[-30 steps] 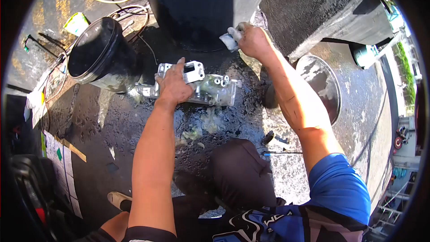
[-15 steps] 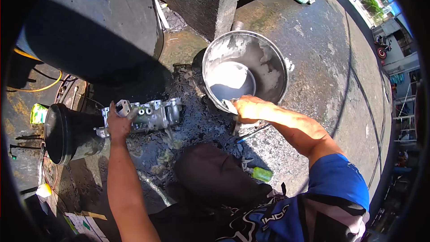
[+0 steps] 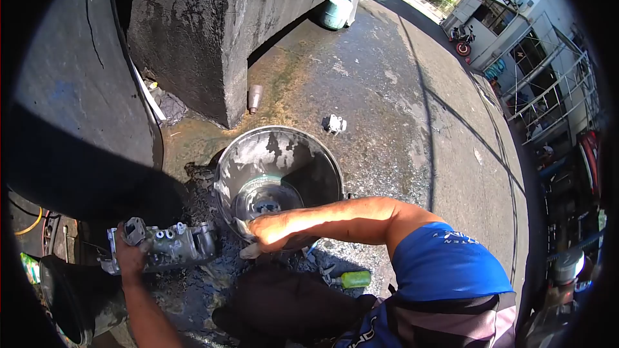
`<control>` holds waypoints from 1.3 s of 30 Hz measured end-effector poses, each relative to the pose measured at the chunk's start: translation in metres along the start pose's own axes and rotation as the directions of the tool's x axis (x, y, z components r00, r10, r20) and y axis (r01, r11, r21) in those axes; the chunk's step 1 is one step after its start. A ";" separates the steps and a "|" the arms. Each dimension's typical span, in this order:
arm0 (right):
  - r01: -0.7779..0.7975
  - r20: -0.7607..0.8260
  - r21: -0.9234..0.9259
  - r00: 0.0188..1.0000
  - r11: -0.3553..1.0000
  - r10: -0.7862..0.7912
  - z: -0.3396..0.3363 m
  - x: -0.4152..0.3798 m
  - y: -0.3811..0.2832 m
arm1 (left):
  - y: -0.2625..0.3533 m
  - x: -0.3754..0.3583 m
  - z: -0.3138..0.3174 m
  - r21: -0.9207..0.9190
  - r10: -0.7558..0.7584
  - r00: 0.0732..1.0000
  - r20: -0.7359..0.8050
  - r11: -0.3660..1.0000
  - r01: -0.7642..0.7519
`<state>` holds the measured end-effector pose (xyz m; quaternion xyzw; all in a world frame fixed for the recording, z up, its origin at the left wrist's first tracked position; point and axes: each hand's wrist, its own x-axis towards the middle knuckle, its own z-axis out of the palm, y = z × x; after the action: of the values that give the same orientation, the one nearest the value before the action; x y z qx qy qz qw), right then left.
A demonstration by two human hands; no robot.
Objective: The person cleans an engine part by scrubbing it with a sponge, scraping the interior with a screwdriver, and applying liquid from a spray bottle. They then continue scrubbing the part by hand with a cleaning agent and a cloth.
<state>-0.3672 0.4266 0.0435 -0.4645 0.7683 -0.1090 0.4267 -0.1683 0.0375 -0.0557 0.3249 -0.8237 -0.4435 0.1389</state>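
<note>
My left hand is closed around the squared port of a cast-metal housing, which lies on its side on the wet ground. Its grey, greasy surface has several round bosses. To the right stands a large dark bucket with pale residue on its inner wall and rippled liquid at the bottom. My right hand grips the bucket's near rim, its fingertips whitish and partly hidden by the hand itself.
A black bucket lies on its side at left. Near my feet is a green bottle. Beyond the bucket sit a small metal part and a cone-shaped piece. A gas cylinder stands by the wall.
My view has swung up and right, so the housing and bucket appear lower and farther left. The bright glare on the bucket's liquid has given way to ripples. Both hands keep their places.
</note>
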 end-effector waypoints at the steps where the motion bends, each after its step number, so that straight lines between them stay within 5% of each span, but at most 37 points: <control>1: -0.047 -0.061 0.097 0.997 0.994 0.053 0.012 0.012 0.023 | 0.002 -0.001 -0.005 -0.118 -0.002 0.998 0.065 0.993 0.009; 2: -0.133 0.045 0.247 0.991 0.960 0.126 0.010 0.027 0.043 | 0.009 -0.003 -0.008 -0.198 -0.033 0.991 0.128 0.978 0.059; 4: -0.090 0.093 0.349 0.994 0.933 0.061 0.024 0.076 0.115 | 0.013 -0.004 -0.014 -0.009 0.004 0.989 0.151 1.000 -0.003; 5: 0.052 0.027 0.313 0.998 0.948 -0.064 0.038 0.101 0.152 | 0.018 -0.005 -0.018 0.090 0.016 0.986 0.163 0.995 -0.031; 8: -0.202 0.141 -0.321 0.956 0.925 0.258 0.002 0.120 0.169 | 0.037 -0.006 -0.016 0.068 -0.029 0.968 0.251 0.998 0.013; 9: -0.205 0.124 -0.385 0.955 0.900 0.270 -0.002 0.133 0.170 | 0.054 -0.009 -0.019 0.107 -0.057 0.957 0.285 0.994 0.027; 10: -0.207 0.107 -0.447 0.953 0.870 0.282 -0.006 0.147 0.173 | 0.044 -0.009 -0.018 -0.088 -0.061 0.940 0.334 0.992 0.095; 11: -0.345 -0.153 -0.341 0.938 0.875 0.310 0.011 0.149 0.170 | 0.043 -0.012 -0.015 -0.231 -0.065 0.942 0.328 0.962 0.147; 12: -0.316 0.028 -0.265 0.942 0.911 0.335 0.034 0.177 0.195 | 0.036 -0.013 -0.007 -0.225 0.012 0.968 0.251 0.973 0.046; 13: -0.454 -0.152 -0.335 0.891 0.825 0.428 0.062 0.178 0.181 | 0.044 -0.012 -0.007 -0.102 -0.002 0.977 0.213 0.994 0.024; 14: -0.453 -0.155 -0.365 0.891 0.814 0.426 0.078 0.179 0.177 | 0.056 -0.015 -0.001 -0.025 -0.041 0.993 0.112 0.999 0.044; 18: -0.173 -0.155 -0.445 0.981 0.879 0.115 0.079 0.183 0.227 | 0.052 -0.016 0.011 -0.223 -0.087 0.995 0.052 0.970 0.097; 20: -0.223 -0.286 -0.313 0.949 0.923 0.133 0.087 0.177 0.240 | 0.042 -0.021 0.009 -0.246 -0.060 0.998 0.002 0.967 0.058; 23: -0.421 -0.179 -0.263 0.905 0.868 0.385 0.092 0.152 0.223 | 0.031 -0.027 0.011 -0.428 -0.041 0.999 -0.027 0.903 0.026; 26: -0.471 0.021 -0.326 0.863 0.820 0.504 0.105 0.135 0.202 | 0.032 -0.031 0.005 -0.315 -0.088 0.996 -0.035 0.946 0.072; 28: -0.506 0.141 -0.202 0.832 0.839 0.536 0.108 0.127 0.195 | 0.035 -0.030 0.002 -0.134 -0.046 0.996 -0.073 0.990 0.036; 30: -0.600 0.307 0.118 0.780 0.791 0.546 0.106 0.126 0.185 | 0.038 -0.028 0.005 -0.036 -0.052 0.992 -0.118 0.998 0.048; 34: -0.679 0.632 0.710 0.732 0.188 0.257 0.072 0.116 0.146 | 0.044 -0.025 0.013 0.186 -0.016 0.983 -0.182 0.981 0.050; 35: -0.643 0.626 0.762 0.763 0.082 0.162 0.046 0.101 0.124 | 0.044 -0.022 0.016 0.166 -0.047 0.987 -0.152 0.984 0.072; 37: -0.426 0.430 0.901 0.902 0.083 -0.040 0.008 0.071 0.094 | 0.026 -0.015 0.024 0.053 -0.020 0.991 -0.135 0.998 0.027; 39: -0.117 0.136 0.977 0.985 0.176 -0.102 -0.017 0.061 0.127 | 0.035 -0.014 0.026 -0.254 -0.041 0.997 -0.059 0.967 0.024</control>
<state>-0.4718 0.4426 -0.0515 -0.0854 0.4813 -0.5346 0.6893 -0.1851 0.0769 -0.0411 0.3319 -0.7502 -0.5365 0.1980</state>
